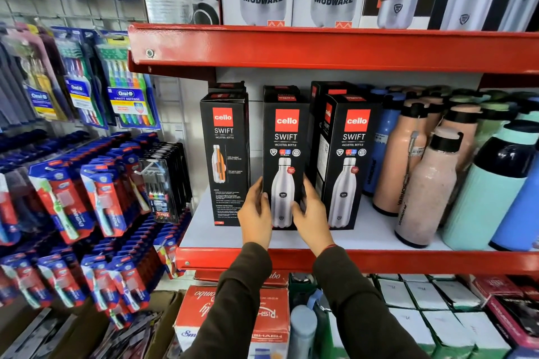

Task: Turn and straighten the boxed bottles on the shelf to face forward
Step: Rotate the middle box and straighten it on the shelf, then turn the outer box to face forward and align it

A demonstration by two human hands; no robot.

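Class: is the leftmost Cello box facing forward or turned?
Turned: the leftmost Cello box shows a cutaway diagram and fine print, unlike its neighbours' fronts.

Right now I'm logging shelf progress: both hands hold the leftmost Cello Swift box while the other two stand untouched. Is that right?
Not quite. In the head view, the left hand and right hand hold the middle Cello Swift box, not the leftmost box. The other two, leftmost and rightmost box, stand untouched.
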